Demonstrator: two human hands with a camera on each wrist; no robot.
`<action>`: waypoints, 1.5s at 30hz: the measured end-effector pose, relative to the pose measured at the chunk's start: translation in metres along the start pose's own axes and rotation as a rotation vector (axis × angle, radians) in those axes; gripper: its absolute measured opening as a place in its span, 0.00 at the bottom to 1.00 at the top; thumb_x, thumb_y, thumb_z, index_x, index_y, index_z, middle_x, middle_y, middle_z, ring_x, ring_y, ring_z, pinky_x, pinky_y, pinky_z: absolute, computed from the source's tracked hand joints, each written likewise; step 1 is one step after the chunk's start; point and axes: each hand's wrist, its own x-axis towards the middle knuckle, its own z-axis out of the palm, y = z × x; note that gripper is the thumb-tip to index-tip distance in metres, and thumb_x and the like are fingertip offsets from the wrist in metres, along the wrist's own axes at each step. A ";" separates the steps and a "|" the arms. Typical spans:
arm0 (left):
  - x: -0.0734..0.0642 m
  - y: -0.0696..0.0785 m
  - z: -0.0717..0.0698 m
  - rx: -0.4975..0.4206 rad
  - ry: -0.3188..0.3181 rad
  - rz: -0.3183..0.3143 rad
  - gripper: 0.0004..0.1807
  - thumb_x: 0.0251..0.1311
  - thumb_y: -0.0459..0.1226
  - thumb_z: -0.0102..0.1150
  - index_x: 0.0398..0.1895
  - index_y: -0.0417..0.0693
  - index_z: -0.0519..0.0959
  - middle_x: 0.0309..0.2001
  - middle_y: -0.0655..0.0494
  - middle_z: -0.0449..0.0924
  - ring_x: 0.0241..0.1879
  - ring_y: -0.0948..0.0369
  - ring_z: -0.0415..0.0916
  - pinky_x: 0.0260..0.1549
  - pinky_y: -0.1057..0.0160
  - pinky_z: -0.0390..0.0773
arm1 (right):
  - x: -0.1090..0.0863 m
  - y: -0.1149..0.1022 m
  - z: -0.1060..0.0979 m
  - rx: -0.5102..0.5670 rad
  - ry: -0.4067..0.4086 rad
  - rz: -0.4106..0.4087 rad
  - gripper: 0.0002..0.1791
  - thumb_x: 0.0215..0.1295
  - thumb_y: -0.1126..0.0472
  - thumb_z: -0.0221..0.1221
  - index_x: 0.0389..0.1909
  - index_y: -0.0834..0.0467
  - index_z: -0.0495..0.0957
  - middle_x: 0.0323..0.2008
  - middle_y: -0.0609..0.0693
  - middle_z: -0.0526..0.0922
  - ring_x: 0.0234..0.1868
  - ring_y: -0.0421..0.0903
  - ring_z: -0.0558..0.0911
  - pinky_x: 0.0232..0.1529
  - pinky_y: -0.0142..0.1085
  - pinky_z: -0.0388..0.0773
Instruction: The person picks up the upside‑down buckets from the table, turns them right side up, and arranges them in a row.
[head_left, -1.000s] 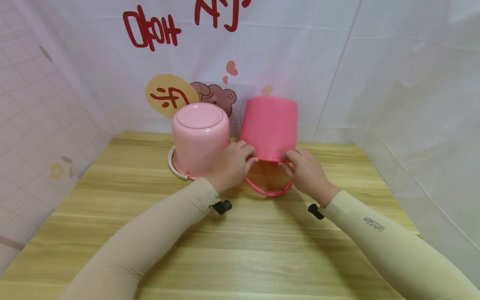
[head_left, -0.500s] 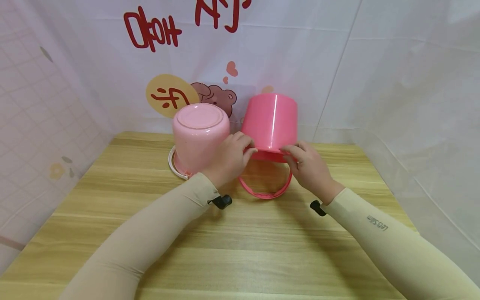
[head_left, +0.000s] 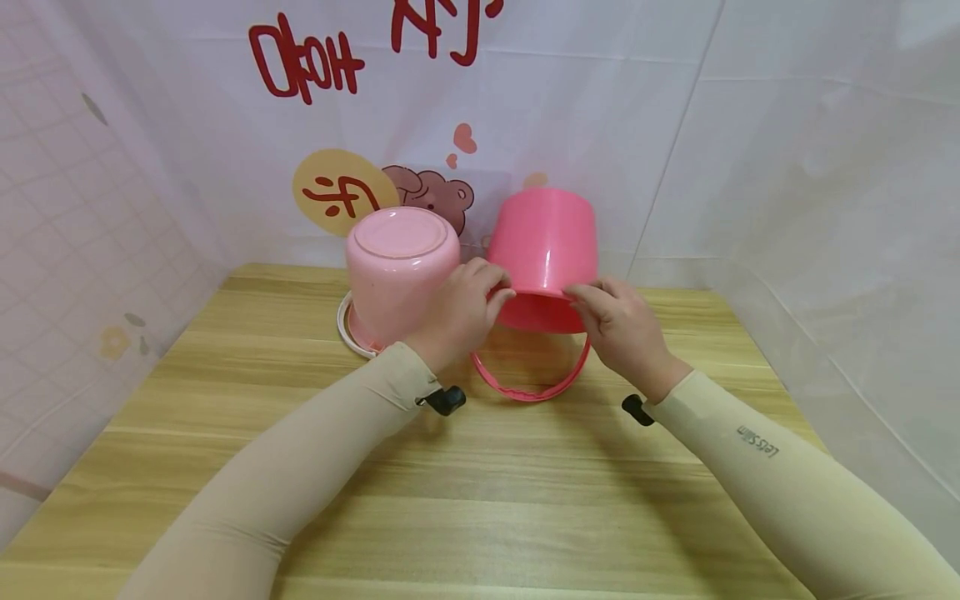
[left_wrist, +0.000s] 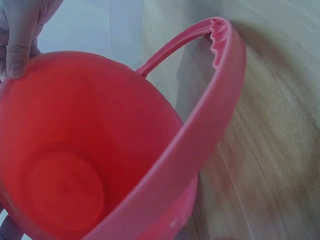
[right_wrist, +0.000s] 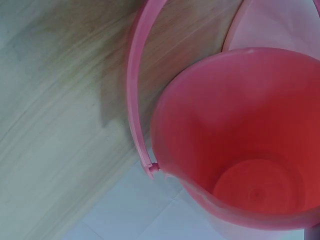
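"Bucket in bright pink (head_left: pixel 542 242): where is it?"

"At one o'clock from the middle of the table (head_left: pixel 480 517), tipped so its mouth (head_left: pixel 540 317) faces six o'clock. Whether its base touches anything cannot be told."

"Its handle (head_left: pixel 531 397)?"

"Swung out toward six o'clock, with a wavy stretch on the inside."

"And the hands?"

"Apart from each other, both on the rim. The left hand (head_left: pixel 459 315) pinches it at ten o'clock, the right hand (head_left: pixel 626 332) at two."

"What stands beside it?"

"A paler bucket (head_left: pixel 393 287) at nine o'clock, upside down, its white handle (head_left: pixel 342 323) lowered toward eight. The left hand overlaps it in the head view; touching or not is unclear."

"Farther out?"

"Beige sleeves (head_left: pixel 322 467) run toward eight and four o'clock. Past the table, at twelve, hangs white cloth (head_left: pixel 585 108) with red lettering (head_left: pixel 341 62) at eleven."
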 end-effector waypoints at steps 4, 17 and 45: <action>0.000 -0.001 -0.001 -0.003 0.004 0.011 0.09 0.75 0.42 0.61 0.51 0.50 0.83 0.49 0.52 0.82 0.52 0.54 0.77 0.56 0.55 0.78 | 0.001 0.001 0.000 0.004 0.009 -0.001 0.13 0.64 0.71 0.70 0.49 0.62 0.87 0.37 0.59 0.86 0.34 0.55 0.80 0.33 0.44 0.78; 0.002 -0.006 -0.003 -0.010 0.091 0.102 0.09 0.71 0.32 0.63 0.51 0.48 0.85 0.48 0.51 0.85 0.50 0.54 0.81 0.53 0.58 0.81 | 0.006 0.002 -0.003 0.008 0.021 0.020 0.13 0.66 0.70 0.69 0.50 0.62 0.88 0.38 0.60 0.87 0.33 0.55 0.81 0.32 0.44 0.78; 0.006 -0.003 -0.008 -0.037 0.056 -0.054 0.14 0.75 0.35 0.61 0.59 0.49 0.83 0.54 0.51 0.82 0.57 0.56 0.79 0.60 0.60 0.82 | 0.002 0.023 -0.008 -0.062 0.023 0.017 0.21 0.67 0.71 0.68 0.61 0.59 0.85 0.43 0.61 0.88 0.38 0.59 0.87 0.29 0.48 0.85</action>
